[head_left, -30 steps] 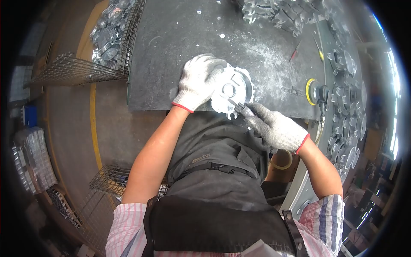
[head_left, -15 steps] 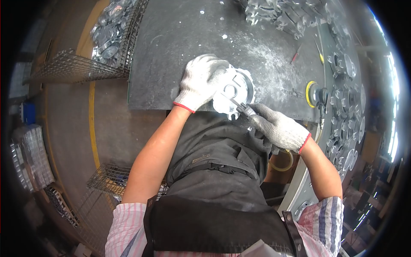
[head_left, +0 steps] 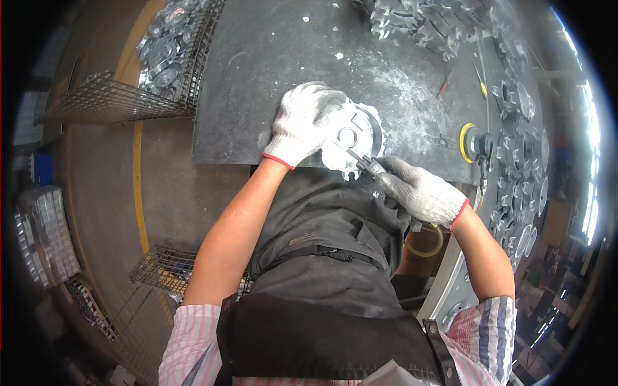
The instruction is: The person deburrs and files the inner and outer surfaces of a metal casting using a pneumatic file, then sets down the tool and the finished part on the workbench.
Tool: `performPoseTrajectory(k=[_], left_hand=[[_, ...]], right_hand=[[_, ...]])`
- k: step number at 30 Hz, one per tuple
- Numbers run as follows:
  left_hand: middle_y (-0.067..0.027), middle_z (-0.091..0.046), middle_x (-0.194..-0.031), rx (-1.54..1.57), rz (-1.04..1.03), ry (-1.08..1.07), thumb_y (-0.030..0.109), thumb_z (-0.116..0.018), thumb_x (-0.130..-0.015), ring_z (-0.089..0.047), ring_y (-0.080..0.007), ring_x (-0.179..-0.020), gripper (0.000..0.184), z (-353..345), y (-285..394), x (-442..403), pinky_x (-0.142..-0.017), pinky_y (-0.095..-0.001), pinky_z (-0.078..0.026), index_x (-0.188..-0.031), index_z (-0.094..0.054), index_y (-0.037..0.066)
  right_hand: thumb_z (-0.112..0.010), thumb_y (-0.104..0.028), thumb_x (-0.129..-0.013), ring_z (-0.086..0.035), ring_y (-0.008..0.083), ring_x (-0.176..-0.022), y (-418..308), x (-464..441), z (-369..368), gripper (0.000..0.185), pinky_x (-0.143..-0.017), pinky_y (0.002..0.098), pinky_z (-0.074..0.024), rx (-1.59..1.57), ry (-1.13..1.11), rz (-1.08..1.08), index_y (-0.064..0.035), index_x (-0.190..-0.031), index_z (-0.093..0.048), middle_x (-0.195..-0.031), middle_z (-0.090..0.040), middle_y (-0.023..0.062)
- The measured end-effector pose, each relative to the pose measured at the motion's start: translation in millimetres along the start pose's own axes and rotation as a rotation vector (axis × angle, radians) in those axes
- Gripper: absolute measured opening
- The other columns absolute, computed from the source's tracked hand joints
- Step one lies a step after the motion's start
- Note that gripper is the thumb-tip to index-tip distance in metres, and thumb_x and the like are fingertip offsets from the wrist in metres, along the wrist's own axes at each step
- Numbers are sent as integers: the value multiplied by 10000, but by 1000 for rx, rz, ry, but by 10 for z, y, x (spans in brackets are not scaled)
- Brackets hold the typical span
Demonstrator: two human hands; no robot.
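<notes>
A round silvery metal casting [head_left: 368, 132] with a toothed rim and a ring at its middle lies at the near edge of the dark worktable [head_left: 257, 58]. My left hand [head_left: 308, 119], in a white knit glove, is closed over the casting's left side; the thumb is partly hidden. In my gloved right hand [head_left: 412, 186] is a dark-handled hand tool [head_left: 369, 165], its thin shaft reaching over the casting toward the ring. The fingers wrap round the handle. What kind of tip the tool has, I cannot make out.
More metal castings [head_left: 431, 26] are heaped at the table's far right, and others line a grey surface [head_left: 515, 161] on the right. A yellow-rimmed round tool [head_left: 468, 142] rests near the right edge. Left of the table stands a wire basket [head_left: 122, 100] with metal parts.
Almost nothing differs. Both hands, the casting and the tool keep nearly the same places, with only a very slight shift of the view.
</notes>
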State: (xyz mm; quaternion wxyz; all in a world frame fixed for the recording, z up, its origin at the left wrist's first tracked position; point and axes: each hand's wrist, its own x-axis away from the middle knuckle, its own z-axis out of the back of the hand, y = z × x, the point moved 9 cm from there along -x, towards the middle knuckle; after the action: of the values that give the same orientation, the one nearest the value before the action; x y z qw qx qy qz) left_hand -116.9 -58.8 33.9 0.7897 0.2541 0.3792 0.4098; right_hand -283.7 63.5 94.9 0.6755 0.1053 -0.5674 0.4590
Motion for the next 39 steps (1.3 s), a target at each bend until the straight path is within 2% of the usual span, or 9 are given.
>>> performPoseTrajectory(k=[6,9,12,15,21,24,27,30,39], left_hand=[[-71,-700,-1182,3,0,14,280,-668,-884,-605,-301,-1207,301,8,10,0,-1051,-465,-438,-1159,-718,170],[-74,-700,-1182,9,-6,5,282,-667,-886,-607,-302,-1203,300,-9,-20,-3,-1049,-466,-440,-1159,-718,170],[-78,-699,-1180,10,-12,16,281,-665,-888,-607,-304,-1200,294,-15,-19,-1,-1046,-468,-445,-1155,-721,171],[-80,-699,-1177,1,-6,21,282,-660,-891,-608,-305,-1197,289,10,7,-3,-1044,-470,-446,-1151,-722,171],[-81,-694,-1186,-11,-1,-7,291,-655,-894,-599,-302,-1209,294,-18,-20,-4,-1051,-469,-438,-1156,-718,173],[-83,-691,-1189,-7,-5,8,291,-655,-892,-598,-303,-1210,296,-7,1,1,-1052,-469,-437,-1156,-718,173],[-85,-691,-1190,-5,7,-3,289,-653,-893,-599,-305,-1207,295,1,6,-11,-1052,-470,-439,-1155,-717,171],[-84,-690,-1197,-2,5,-8,289,-653,-894,-600,-303,-1206,295,4,8,-14,-1052,-470,-439,-1156,-716,170],[-92,-713,-1148,28,-5,19,258,-637,-909,-616,-317,-1178,257,46,32,-23,-1035,-466,-457,-1120,-730,143]], right_hand=[[-523,-449,-1049,-602,105,-632,-6,24,-14,586,-568,299,-515,-113,-20,-3,-94,-1507,-434,-836,-636,39],[-526,-455,-1048,-589,94,-613,22,-51,-10,601,-553,283,-513,-88,23,73,-87,-1512,-426,-859,-640,32],[-531,-453,-1047,-598,89,-653,-16,54,8,610,-564,279,-516,-71,-38,-47,-86,-1521,-416,-886,-648,40],[-531,-448,-1049,-603,91,-666,15,57,-1,607,-582,274,-520,-114,-45,-66,-86,-1523,-418,-891,-653,41],[-531,-444,-1050,-596,88,-645,-30,-58,20,584,-582,274,-513,-69,38,62,-97,-1510,-444,-852,-641,24],[-522,-447,-1052,-610,89,-695,-93,95,16,571,-601,282,-518,-62,-56,-74,-95,-1498,-458,-884,-655,33],[-510,-459,-1053,-613,91,-689,-75,92,13,559,-611,287,-522,-61,-40,-81,-107,-1487,-472,-884,-657,36],[-511,-469,-1049,-595,92,-623,-40,1,24,565,-585,283,-513,-47,11,12,-114,-1487,-471,-866,-653,38],[-517,-457,-1048,-620,119,-652,-86,110,35,561,-635,294,-540,-53,-34,-78,-92,-1472,-478,-912,-677,48]])
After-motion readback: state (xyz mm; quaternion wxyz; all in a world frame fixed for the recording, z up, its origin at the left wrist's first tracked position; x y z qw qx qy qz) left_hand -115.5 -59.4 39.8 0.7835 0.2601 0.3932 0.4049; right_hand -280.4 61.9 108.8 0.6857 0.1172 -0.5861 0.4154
